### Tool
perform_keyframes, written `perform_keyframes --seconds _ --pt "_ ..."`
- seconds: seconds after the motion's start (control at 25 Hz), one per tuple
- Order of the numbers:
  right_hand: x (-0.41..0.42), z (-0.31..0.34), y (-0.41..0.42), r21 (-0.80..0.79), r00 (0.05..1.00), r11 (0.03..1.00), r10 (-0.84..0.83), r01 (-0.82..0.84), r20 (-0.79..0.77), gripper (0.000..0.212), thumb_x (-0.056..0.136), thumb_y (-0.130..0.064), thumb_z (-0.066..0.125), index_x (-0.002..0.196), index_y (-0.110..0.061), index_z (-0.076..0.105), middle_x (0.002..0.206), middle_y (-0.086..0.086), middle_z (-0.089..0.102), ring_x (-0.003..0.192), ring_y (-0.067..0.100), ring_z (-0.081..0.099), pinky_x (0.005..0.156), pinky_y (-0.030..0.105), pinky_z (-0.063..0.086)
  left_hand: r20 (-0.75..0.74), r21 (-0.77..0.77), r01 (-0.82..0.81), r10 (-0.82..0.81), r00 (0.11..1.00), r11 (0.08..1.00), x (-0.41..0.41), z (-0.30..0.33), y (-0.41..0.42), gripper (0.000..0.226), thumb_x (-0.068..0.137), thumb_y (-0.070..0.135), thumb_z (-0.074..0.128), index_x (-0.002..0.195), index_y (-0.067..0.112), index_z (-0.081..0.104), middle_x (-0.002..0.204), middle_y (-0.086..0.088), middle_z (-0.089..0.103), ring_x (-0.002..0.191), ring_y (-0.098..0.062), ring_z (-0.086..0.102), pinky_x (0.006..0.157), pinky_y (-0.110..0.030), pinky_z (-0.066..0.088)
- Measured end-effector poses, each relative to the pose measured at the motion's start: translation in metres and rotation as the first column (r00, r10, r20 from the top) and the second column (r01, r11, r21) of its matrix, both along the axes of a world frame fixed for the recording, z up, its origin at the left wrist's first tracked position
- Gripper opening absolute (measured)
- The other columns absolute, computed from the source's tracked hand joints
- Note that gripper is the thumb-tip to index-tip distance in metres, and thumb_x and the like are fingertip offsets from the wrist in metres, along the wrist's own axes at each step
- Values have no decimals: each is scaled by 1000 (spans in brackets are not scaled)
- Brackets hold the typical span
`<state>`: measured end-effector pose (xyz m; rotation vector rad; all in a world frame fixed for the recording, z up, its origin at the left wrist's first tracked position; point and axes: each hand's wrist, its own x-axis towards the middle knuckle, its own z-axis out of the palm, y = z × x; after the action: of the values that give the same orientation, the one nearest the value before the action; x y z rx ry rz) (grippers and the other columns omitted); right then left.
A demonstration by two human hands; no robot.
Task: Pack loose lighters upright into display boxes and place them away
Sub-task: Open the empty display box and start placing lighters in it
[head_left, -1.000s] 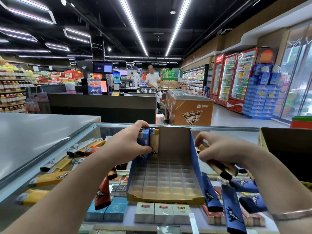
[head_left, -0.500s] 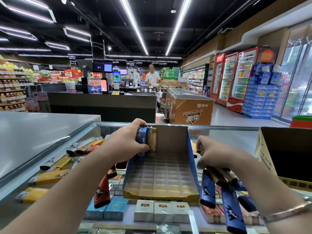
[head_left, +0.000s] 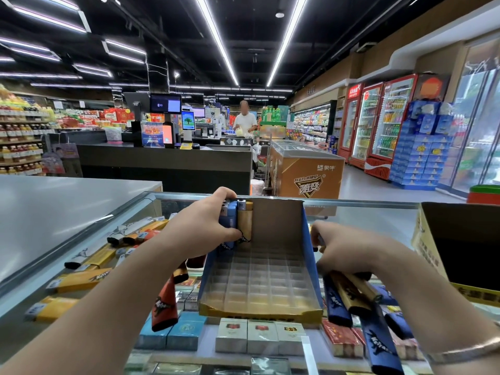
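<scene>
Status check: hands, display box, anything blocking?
Left hand holds upright lighters in the display box back-left corner. Right hand grips loose lighters beside it. Most slots empty, nothing blocking.

You stand in a supermarket, at a glass counter [head_left: 365, 220] with cigarette packs [head_left: 261, 337] shelved beneath its top. Ahead of you runs a dark checkout desk [head_left: 167, 166] carrying screens [head_left: 165, 103]. Red drink fridges [head_left: 378, 123] line the right wall, a chest freezer [head_left: 307, 169] sits in the aisle, and bottle shelves [head_left: 20, 147] fill the far left.
</scene>
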<state>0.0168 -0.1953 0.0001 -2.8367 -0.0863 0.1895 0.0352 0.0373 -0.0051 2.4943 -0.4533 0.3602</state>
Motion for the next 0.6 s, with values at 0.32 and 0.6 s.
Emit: perform_keyframes --seconds 0.32,0.6 --pt "11 0 -10 558 960 829 -186 39 210 29 73 -4 66 93 -17 49 89 8 53 74 22 54 61 30 46 -20 1 7 -7 1000 1000 -2 1 -2 55 77 28 71 118 33 36 91 9 55 83 -8 56 75 -32 54" --pt "-15 31 -7 941 928 228 -221 -249 299 28 74 -1 68 92 -17 54 83 6 56 51 14 62 42 23 50 -48 17 37 -36 998 999 -5 2 -8 62 75 39 71 125 33 35 100 11 50 91 -6 52 76 -21 47"
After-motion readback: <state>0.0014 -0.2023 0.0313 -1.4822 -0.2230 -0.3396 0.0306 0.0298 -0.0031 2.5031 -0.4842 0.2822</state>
